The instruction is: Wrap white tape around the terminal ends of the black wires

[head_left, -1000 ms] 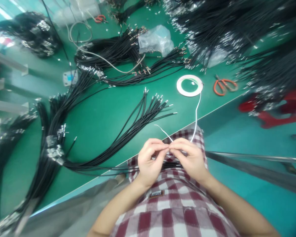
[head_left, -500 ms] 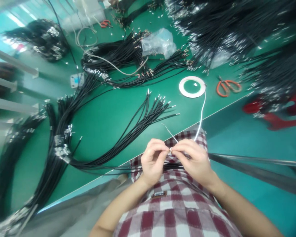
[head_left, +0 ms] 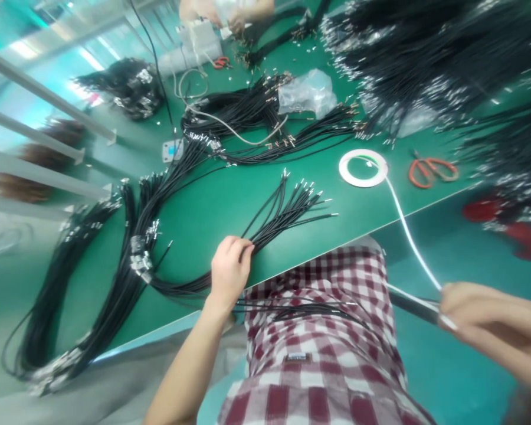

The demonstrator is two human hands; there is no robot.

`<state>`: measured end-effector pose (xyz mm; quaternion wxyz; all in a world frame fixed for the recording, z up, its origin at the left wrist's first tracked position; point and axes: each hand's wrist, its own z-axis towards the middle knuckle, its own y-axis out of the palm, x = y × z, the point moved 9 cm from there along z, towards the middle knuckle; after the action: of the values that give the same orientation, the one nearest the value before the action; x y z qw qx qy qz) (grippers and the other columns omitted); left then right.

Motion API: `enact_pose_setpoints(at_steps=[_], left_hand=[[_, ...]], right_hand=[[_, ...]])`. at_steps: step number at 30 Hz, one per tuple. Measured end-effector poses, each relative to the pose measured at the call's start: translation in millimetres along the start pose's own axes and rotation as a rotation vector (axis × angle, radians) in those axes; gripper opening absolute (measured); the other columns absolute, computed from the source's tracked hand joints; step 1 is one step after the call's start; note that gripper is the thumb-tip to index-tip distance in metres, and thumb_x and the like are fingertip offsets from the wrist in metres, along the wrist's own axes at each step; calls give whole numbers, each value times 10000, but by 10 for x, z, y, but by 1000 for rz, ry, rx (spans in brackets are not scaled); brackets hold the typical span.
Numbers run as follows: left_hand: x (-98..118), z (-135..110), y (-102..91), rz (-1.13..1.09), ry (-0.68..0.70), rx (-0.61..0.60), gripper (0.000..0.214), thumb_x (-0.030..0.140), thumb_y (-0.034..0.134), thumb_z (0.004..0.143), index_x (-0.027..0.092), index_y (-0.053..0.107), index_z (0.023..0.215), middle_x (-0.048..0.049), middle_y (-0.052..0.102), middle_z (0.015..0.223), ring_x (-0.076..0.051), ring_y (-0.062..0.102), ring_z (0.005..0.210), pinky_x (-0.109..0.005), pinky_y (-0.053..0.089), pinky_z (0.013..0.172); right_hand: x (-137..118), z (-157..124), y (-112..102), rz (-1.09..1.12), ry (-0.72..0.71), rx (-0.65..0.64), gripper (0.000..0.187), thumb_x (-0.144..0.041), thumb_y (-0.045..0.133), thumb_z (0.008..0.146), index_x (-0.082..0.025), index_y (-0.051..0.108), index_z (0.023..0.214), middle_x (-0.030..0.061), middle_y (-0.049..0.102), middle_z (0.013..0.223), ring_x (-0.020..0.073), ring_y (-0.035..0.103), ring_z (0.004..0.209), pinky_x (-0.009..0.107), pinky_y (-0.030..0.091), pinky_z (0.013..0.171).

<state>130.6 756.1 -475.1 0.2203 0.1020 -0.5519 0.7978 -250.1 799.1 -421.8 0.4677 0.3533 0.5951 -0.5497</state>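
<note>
My left hand (head_left: 230,268) is closed over the bundle of black cables (head_left: 287,218), fingers pinched at its upper edge. Whether it grips one cable or several is hidden by the fingers. The cables' tips, with short pale ends, fan out to the right across the table. Far out to the right, my right hand (head_left: 491,324) is closed on a thin white strip (head_left: 413,242). This strip runs taut from a flat white roll (head_left: 347,174) on the table, and a second length of it hangs beside the fingers. A few loose black cables (head_left: 310,310) lie across my lap.
Orange-handled snips (head_left: 432,171) lie right of the roll. A large heap of black cables (head_left: 425,65) covers the back right. A clear plastic bag (head_left: 310,94) sits among cables mid-table. Another person's hands (head_left: 236,20) show at the far edge. Metal rails (head_left: 48,171) stand left.
My hands, earlier together over my lap, have parted. The left has moved onto the cable bundle; the right has swung far right, drawing the white strip with it. The view has shifted slightly.
</note>
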Motion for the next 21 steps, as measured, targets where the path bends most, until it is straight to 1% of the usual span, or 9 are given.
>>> enact_pose_setpoints(at_steps=[2,4,6,9,12,15,19,21], left_hand=[[157,-20,94,24,94,-8,104,207,550,951,193,649,920,-66,651,890,-207,621,842,-334,505,792],[275,-18,235,104,177,-45,112,202,546,954,187,653,986,-78,661,913,-218,623,853,-336,498,783],[302,14,343,191,199,-52,130,199,533,959,179,655,1000,-88,661,901,-229,614,841,-341,481,754],[266,82,422,239,180,-28,150,200,509,972,181,652,933,-84,648,854,-227,591,800,-342,451,726],[249,128,464,261,178,-18,173,209,496,979,179,643,894,-85,631,832,-228,578,787,-344,436,722],[252,139,476,268,186,-37,173,211,493,977,179,638,888,-86,617,824,-235,572,792,-347,434,725],[214,74,375,267,174,-66,119,200,511,963,164,624,968,-109,629,897,-259,571,846,-367,448,760],[158,17,297,266,150,-80,105,183,511,955,160,613,946,-120,630,903,-271,566,851,-386,453,771]], right_hand=[[-34,107,172,20,-25,-37,111,-403,768,817,-331,753,734,55,686,696,246,653,639,357,556,552],[-61,188,330,40,-35,-74,137,-378,756,829,-300,737,718,45,688,694,231,651,630,329,563,551],[-76,226,452,50,-38,-114,153,-343,736,847,-273,721,711,37,694,705,212,652,633,297,560,559],[-86,226,565,64,-51,-161,125,-286,714,867,-268,711,743,24,701,735,187,661,661,261,548,596],[-75,215,609,60,-57,-174,114,-268,712,872,-270,703,758,16,700,755,174,663,684,248,538,626],[-63,209,608,59,-55,-165,119,-264,710,875,-268,698,756,12,697,761,169,661,698,242,531,642],[-40,181,552,66,-54,-124,114,-263,714,868,-265,702,755,18,699,766,174,663,712,239,534,647],[-10,163,525,75,-46,-103,112,-263,715,865,-262,703,753,23,701,762,179,663,713,239,538,645]])
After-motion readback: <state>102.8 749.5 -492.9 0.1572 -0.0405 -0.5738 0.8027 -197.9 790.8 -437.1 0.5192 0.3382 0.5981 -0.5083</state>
